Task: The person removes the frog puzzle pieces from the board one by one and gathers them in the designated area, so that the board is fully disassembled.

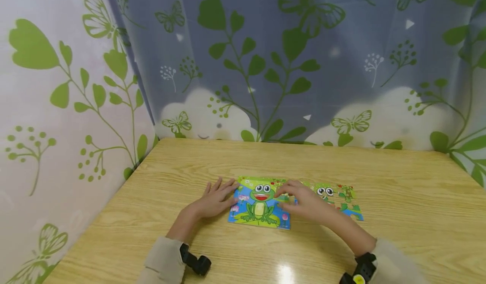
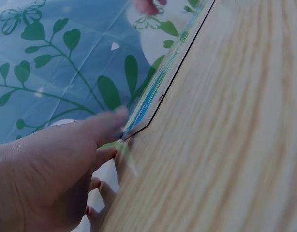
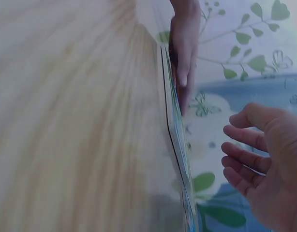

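A flat board with a smiling green frog picture (image 1: 260,211) lies on the table, its thin side showing in the left wrist view. My left hand (image 1: 214,200) rests at the board's left side, fingers extended and thumb at the edge. Over the board's right side hovers my right hand (image 1: 305,204), its fingers loosely bent. In the right wrist view nothing sits between that thumb and those fingers. Behind and right of this hand lies a second frog picture in jigsaw pieces (image 1: 325,191), partly covered by the hand, with gaps between some pieces (image 1: 353,211).
The wooden table (image 1: 182,161) reaches back to a blue curtain (image 1: 243,56) printed with leaves and butterflies. A pale printed curtain (image 1: 68,119) hangs along the left side. Black straps with cameras (image 1: 195,261) sit on both wrists.
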The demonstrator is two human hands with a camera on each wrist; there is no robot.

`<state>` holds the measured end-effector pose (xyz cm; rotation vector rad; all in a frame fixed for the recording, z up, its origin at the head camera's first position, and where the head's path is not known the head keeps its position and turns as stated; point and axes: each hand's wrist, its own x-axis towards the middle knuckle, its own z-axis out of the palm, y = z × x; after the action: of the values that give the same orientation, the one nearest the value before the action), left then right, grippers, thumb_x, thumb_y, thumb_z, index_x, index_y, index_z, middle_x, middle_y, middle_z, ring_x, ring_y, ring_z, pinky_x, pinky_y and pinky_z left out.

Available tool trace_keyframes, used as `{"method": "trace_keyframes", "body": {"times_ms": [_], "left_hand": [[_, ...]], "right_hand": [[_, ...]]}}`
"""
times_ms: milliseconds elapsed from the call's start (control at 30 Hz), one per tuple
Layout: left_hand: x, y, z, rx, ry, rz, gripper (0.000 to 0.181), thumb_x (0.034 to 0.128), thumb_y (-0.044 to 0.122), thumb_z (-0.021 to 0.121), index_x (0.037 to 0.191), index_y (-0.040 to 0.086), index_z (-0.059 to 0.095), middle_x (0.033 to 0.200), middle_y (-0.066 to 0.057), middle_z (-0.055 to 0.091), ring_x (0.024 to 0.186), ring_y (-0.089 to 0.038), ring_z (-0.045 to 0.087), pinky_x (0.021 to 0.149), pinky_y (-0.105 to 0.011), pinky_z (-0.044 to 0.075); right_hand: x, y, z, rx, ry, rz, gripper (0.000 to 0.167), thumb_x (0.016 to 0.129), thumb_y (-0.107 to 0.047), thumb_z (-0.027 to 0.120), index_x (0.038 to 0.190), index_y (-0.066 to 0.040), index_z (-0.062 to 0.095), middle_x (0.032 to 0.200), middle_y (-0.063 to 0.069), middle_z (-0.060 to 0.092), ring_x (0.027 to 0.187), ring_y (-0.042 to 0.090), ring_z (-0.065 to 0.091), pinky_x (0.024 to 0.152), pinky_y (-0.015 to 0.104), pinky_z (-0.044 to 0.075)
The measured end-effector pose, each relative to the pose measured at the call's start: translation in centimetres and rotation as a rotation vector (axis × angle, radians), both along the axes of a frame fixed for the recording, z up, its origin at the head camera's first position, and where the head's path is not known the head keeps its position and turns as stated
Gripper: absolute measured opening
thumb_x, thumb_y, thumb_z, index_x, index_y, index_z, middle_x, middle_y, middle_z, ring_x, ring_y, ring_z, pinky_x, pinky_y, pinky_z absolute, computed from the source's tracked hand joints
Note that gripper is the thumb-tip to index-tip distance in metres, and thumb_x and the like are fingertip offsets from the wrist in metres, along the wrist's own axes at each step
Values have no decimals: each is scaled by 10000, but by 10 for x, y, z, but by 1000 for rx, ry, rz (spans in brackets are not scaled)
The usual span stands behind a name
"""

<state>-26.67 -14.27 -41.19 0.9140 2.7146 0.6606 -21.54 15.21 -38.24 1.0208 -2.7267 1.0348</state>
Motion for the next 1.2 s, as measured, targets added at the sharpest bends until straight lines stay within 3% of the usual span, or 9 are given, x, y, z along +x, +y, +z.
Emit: {"method": "trace_keyframes", "body": {"times_ms": [133,300,533,700,1200], "left_hand": [[-1,0,0,9,4,-4,532,989,327,412,1462,128,270,1514,-73,143,1356,-355,-48,1031,-533,-108],[-1,1,-2,18,-2,-4,537,986,338,415,1461,131,272,1514,-76,141,1355,-354,-52,1029,-535,-113],[3,4,1,25,-10,-6,535,984,325,427,1457,121,280,1512,-84,147,1355,-360,-47,1024,-543,-117],[2,1,1,12,2,4,538,982,327,430,1458,126,278,1510,-84,151,1354,-364,-40,1027,-546,-105],[0,1,1,21,-1,-5,537,984,332,425,1456,122,281,1510,-93,152,1353,-373,-37,1027,-550,-99]], "right_hand": [[-5,-29,-2,33,-21,6,193,881,-126,620,1070,-88,636,1125,68,542,1079,313,494,834,469,441],[-10,-56,-10,88,-28,-2,203,877,-153,618,1064,-78,632,1077,28,547,978,229,523,799,399,460],[-11,-74,-25,129,31,-25,199,837,-171,681,1010,-81,646,990,-17,545,940,174,496,791,341,458],[-12,-79,-31,103,60,-30,166,829,-172,696,975,-102,659,974,-38,545,906,141,505,781,296,461],[-17,-79,-41,-85,-13,-70,95,832,-73,682,922,-104,677,875,-53,543,808,115,515,702,255,466]]}}
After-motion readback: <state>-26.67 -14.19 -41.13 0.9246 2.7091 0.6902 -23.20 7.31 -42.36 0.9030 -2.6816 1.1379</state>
